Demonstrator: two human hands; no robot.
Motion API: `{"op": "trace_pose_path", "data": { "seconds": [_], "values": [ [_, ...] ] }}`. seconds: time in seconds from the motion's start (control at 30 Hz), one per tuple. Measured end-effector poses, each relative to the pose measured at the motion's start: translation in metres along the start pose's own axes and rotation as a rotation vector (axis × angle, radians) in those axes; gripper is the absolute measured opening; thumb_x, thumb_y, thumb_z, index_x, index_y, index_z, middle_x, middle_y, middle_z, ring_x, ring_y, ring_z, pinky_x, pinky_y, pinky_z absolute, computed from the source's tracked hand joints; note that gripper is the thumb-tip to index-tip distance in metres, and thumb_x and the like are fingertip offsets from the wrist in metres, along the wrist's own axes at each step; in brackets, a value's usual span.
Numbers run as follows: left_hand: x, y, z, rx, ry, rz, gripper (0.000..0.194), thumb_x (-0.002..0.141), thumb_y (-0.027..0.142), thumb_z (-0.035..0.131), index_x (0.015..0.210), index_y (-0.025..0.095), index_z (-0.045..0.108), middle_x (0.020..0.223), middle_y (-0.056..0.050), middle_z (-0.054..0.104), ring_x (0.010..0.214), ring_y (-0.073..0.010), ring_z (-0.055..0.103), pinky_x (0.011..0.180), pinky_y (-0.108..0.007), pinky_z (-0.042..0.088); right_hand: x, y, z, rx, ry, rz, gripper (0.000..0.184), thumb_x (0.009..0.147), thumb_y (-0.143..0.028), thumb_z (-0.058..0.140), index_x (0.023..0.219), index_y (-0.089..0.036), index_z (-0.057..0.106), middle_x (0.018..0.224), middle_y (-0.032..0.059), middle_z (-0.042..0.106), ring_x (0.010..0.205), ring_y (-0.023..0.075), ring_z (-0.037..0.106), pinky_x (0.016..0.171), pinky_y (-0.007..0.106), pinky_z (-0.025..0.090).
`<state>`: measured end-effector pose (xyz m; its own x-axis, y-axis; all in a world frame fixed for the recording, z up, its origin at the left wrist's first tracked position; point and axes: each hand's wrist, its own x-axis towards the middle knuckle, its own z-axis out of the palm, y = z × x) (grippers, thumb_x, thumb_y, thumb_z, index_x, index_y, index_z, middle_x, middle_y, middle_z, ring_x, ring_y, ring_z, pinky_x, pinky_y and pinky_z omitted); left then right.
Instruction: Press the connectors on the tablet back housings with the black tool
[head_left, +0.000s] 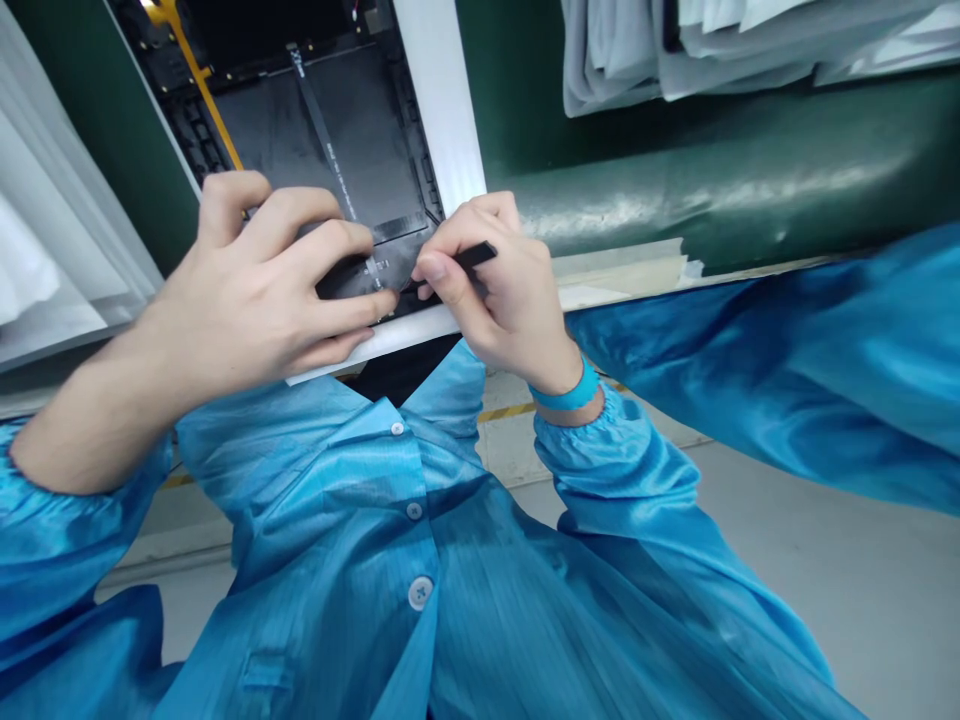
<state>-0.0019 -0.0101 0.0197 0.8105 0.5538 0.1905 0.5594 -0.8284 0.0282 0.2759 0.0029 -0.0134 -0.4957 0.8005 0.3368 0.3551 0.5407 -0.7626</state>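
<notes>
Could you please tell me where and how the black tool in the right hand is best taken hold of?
I would pinch the black tool by its exposed back end, coming from above: that slim, straight part slants up from the right hand, while the fingers cover its lower part.

Looks down on a bench (772, 268) covered in a dark green mat (787, 180), glossy and slightly dented towards the right. Catches the light there in a broad, pale streak. Carries loosely folded whitish sheets (750, 50) at the upper right and more white sheets (60, 200) along the left. Has cream tape (622, 272) stuck along the near edge, ragged at one end. Drops below to a smooth, light grey floor (795, 560), crossed near the bench by a yellow-and-dark striped line (510, 411), partly hidden.
</notes>
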Motion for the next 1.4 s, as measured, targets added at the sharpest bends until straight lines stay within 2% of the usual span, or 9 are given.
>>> {"op": "trace_pose_path", "data": {
  "seconds": [0.17, 0.4, 0.47, 0.57, 0.67, 0.87, 1.0, 1.1, 1.4],
  "values": [
    [-0.002, 0.000, 0.001, -0.011, -0.073, -0.011, 0.040, 0.122, 0.052, 0.040, 0.137, 0.030, 0.070, 0.151, -0.004, 0.058, 0.147, -0.0477, 0.067, 0.105, -0.077, 0.053, 0.004, 0.002, 0.003, -0.067, -0.032, -0.049, 0.049, 0.121, -0.061, 0.037, 0.098, -0.028, 0.064, 0.086, 0.0027, 0.069, 0.087, 0.0233, 0.067, 0.105, 0.051, 0.057],
    [-0.001, -0.001, 0.002, -0.006, 0.041, 0.048, 0.030, 0.122, 0.048, 0.051, 0.131, 0.024, 0.067, 0.141, -0.006, 0.066, 0.132, -0.0494, 0.076, 0.092, -0.079, 0.062, 0.010, -0.002, 0.002, -0.108, -0.099, 0.015, 0.057, 0.121, -0.063, 0.028, 0.098, -0.027, 0.066, 0.082, 0.0037, 0.069, 0.086, 0.0243, 0.068, 0.110, 0.053, 0.053],
    [0.000, -0.001, 0.001, -0.054, 0.010, 0.023, 0.029, 0.122, 0.048, 0.051, 0.131, 0.027, 0.068, 0.143, -0.004, 0.067, 0.137, -0.0482, 0.074, 0.099, -0.083, 0.059, 0.011, -0.006, -0.001, -0.119, -0.102, 0.036, 0.055, 0.121, -0.059, 0.029, 0.097, -0.027, 0.066, 0.082, 0.0041, 0.070, 0.088, 0.0251, 0.070, 0.110, 0.053, 0.053],
    [0.002, -0.002, -0.001, -0.202, -0.094, -0.079, 0.033, 0.122, 0.050, 0.046, 0.130, 0.032, 0.072, 0.150, 0.000, 0.064, 0.152, -0.0441, 0.064, 0.121, -0.086, 0.045, 0.010, -0.011, -0.004, -0.138, -0.123, 0.114, 0.046, 0.121, -0.052, 0.036, 0.098, -0.030, 0.069, 0.085, 0.0047, 0.073, 0.096, 0.0271, 0.073, 0.112, 0.051, 0.054],
    [0.004, -0.002, -0.002, -0.272, -0.142, -0.121, 0.039, 0.121, 0.052, 0.044, 0.129, 0.031, 0.076, 0.151, 0.000, 0.063, 0.158, -0.0450, 0.058, 0.128, -0.087, 0.035, 0.010, -0.013, -0.004, -0.136, -0.131, 0.154, 0.043, 0.120, -0.051, 0.039, 0.099, -0.031, 0.071, 0.086, 0.0052, 0.075, 0.098, 0.0281, 0.073, 0.113, 0.053, 0.054],
    [0.004, -0.003, 0.001, -0.244, -0.094, -0.122, 0.033, 0.117, 0.053, 0.055, 0.125, 0.031, 0.079, 0.148, -0.004, 0.068, 0.153, -0.0454, 0.061, 0.126, -0.085, 0.041, 0.010, -0.007, -0.001, -0.097, -0.114, 0.108, 0.054, 0.120, -0.062, 0.030, 0.098, -0.030, 0.067, 0.085, 0.0044, 0.072, 0.099, 0.0276, 0.073, 0.117, 0.054, 0.053],
    [0.005, -0.003, 0.002, -0.293, -0.098, -0.139, 0.034, 0.116, 0.053, 0.056, 0.124, 0.032, 0.082, 0.149, -0.004, 0.068, 0.153, -0.0477, 0.059, 0.125, -0.090, 0.037, 0.010, -0.004, 0.000, -0.095, -0.123, 0.078, 0.059, 0.120, -0.066, 0.026, 0.096, -0.028, 0.065, 0.086, 0.0033, 0.071, 0.098, 0.0249, 0.073, 0.118, 0.052, 0.052],
    [0.004, -0.002, 0.001, -0.320, -0.091, -0.171, 0.030, 0.115, 0.051, 0.059, 0.122, 0.033, 0.082, 0.148, -0.004, 0.070, 0.152, -0.0458, 0.060, 0.127, -0.087, 0.038, 0.010, -0.005, -0.001, -0.083, -0.109, 0.081, 0.060, 0.119, -0.068, 0.024, 0.096, -0.028, 0.063, 0.086, 0.0040, 0.070, 0.098, 0.0254, 0.072, 0.116, 0.051, 0.052],
    [-0.008, -0.005, 0.006, -0.245, -0.057, -0.123, 0.033, 0.117, 0.053, 0.058, 0.138, 0.036, 0.077, 0.154, -0.003, 0.068, 0.150, -0.0412, 0.060, 0.130, -0.080, 0.039, 0.010, 0.000, 0.000, -0.017, -0.071, 0.017, 0.057, 0.120, -0.068, 0.027, 0.095, -0.027, 0.058, 0.091, 0.0034, 0.075, 0.097, 0.0228, 0.071, 0.114, 0.049, 0.051]
  ]
}}
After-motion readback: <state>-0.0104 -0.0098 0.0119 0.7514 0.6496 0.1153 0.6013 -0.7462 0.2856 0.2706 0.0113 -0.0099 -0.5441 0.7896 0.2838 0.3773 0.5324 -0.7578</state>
